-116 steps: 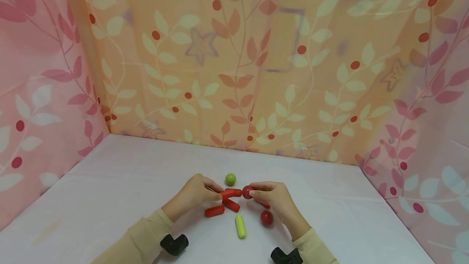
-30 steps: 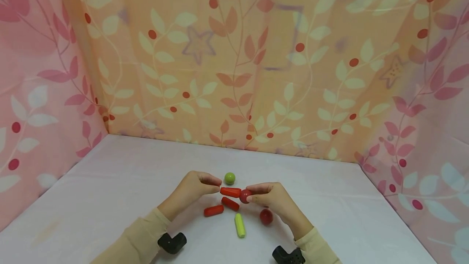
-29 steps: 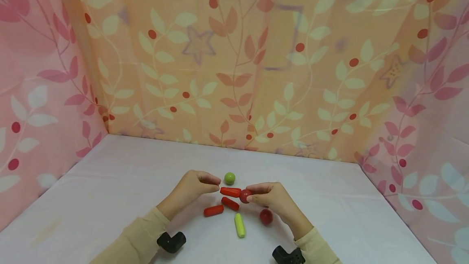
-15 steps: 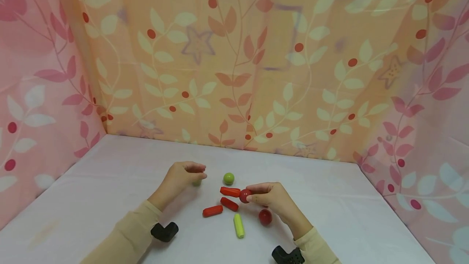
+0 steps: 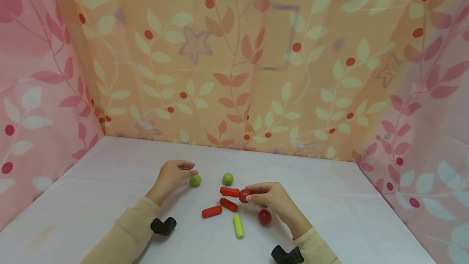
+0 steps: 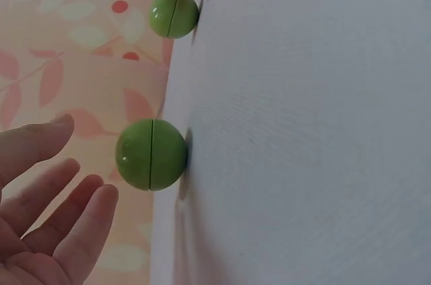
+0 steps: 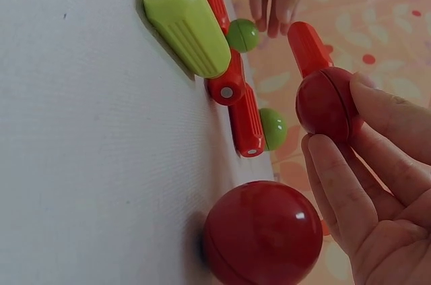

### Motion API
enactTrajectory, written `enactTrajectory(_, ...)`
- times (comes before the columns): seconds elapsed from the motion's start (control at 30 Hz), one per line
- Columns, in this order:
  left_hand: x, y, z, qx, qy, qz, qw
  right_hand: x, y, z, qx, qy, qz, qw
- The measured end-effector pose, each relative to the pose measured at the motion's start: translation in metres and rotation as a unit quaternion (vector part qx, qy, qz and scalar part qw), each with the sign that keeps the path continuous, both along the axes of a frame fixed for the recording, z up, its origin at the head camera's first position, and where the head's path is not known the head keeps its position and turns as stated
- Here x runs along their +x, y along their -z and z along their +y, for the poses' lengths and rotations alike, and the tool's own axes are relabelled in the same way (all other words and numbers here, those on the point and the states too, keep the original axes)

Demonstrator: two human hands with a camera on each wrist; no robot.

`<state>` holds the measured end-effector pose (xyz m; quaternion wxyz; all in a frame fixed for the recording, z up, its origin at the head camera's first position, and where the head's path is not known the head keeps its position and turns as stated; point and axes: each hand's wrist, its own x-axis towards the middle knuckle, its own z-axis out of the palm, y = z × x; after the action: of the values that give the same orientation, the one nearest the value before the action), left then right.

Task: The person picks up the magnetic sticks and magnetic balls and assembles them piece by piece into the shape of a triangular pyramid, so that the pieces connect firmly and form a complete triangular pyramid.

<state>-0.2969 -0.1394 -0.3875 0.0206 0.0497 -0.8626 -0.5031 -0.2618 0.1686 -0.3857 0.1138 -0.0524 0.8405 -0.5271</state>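
Note:
My right hand point(image 5: 272, 196) pinches a red ball point(image 7: 328, 104) between thumb and fingertips. A red ribbed stick point(image 7: 310, 48) juts from that ball, end against it, pointing left in the head view. My left hand point(image 5: 172, 177) is beside a green ball point(image 6: 151, 155) at the left. Its fingers are loosely spread, and a gap shows between the fingertips point(image 6: 101, 197) and the ball in the left wrist view. A second green ball point(image 5: 228, 179) sits a little to the right.
Red sticks point(image 5: 211, 212) lie mid-table, one more point(image 5: 229, 204) close by. Nearer are a yellow-green stick point(image 5: 238, 226) and another red ball point(image 5: 265, 217) below my right hand. Patterned cloth walls point(image 5: 234, 72) enclose the white table point(image 5: 329, 203) at back and sides.
My left hand has let go of the red stick and moved left to the green ball. The stick stays against the red ball, which my right hand still pinches.

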Motion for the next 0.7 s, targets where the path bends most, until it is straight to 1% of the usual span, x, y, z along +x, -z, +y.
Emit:
enactTrajectory(0.17,-0.0005,0.0031,-0.0002,0.003,-0.003,-0.019,0.9998,0.0002,0.0016,0.0001,0.001,-0.001,-0.001,1.0)
enactTrajectory(0.27,-0.0015,0.0034,0.0015,0.006,-0.001,-0.027,0.9996,0.0007,0.0014,0.0011,-0.005,0.004,0.002,1.0)
enactTrajectory(0.4,-0.0025,0.0054,0.0027,0.0,0.004,-0.037,0.9993,0.0014,0.0018,0.0014,-0.006,0.014,0.004,1.0)
enactTrajectory(0.53,-0.0015,0.0075,0.0027,-0.001,0.008,-0.044,0.999,0.002,0.0019,0.0004,-0.002,0.019,0.004,1.0)
enactTrajectory(0.7,-0.0002,0.0076,0.0018,0.004,0.014,-0.043,0.999,0.0014,0.0015,-0.0001,-0.006,0.019,0.005,1.0)
